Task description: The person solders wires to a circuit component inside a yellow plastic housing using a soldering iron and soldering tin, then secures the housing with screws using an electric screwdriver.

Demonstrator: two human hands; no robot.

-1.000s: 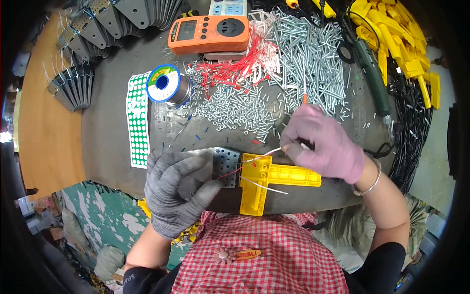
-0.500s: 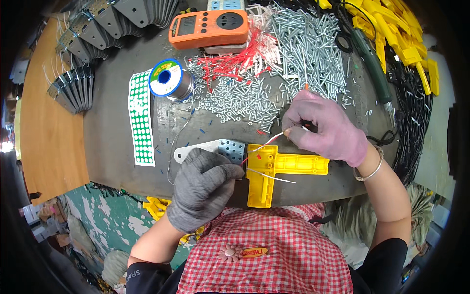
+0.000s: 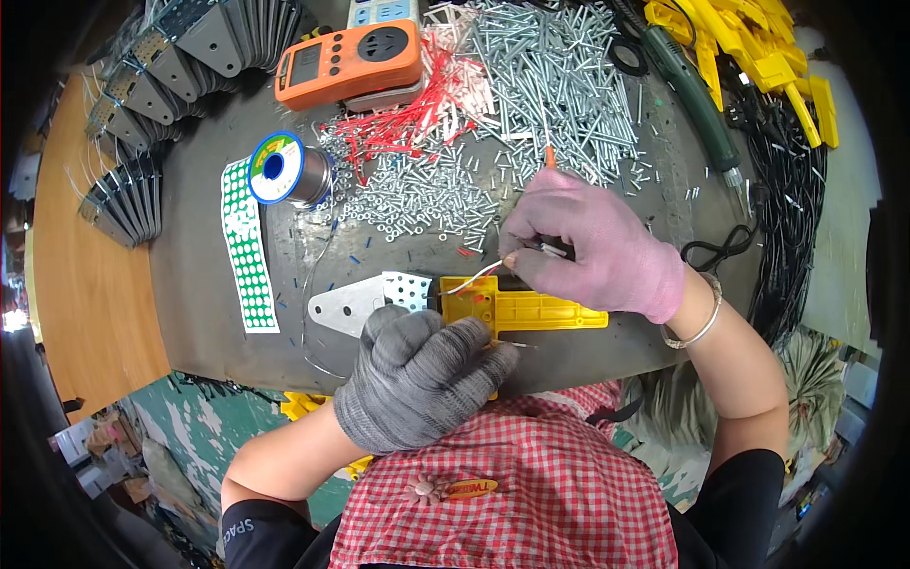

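My right hand point(image 3: 597, 242), in a pink glove, pinches a white wire point(image 3: 482, 273) between thumb and fingertip. The same hand also holds a thin-shafted tool point(image 3: 549, 155) with an orange collar, its shaft pointing away from me; its handle is hidden in the palm. My left hand point(image 3: 417, 379), in a grey glove, lies bent over the near part of a yellow plastic housing point(image 3: 555, 310). A second thin wire point(image 3: 524, 345) sticks out between its thumb and forefinger. A grey metal blade point(image 3: 346, 305) with a perforated plate point(image 3: 408, 290) adjoins the housing's left side.
Beyond my hands lie heaped screws point(image 3: 559, 85), small nuts and bolts point(image 3: 417, 194) and red strips point(image 3: 398, 133). A solder spool point(image 3: 316, 177), green-dotted sticker sheet point(image 3: 248, 261) and orange meter point(image 3: 346, 62) stand left. At right are a green power tool point(image 3: 697, 100), black cables point(image 3: 777, 209) and yellow parts point(image 3: 749, 38).
My left hand has moved from the metal blade right and nearer onto the housing, uncovering the blade and perforated plate. My right hand still pinches the white wire. The whole view has shifted slightly.
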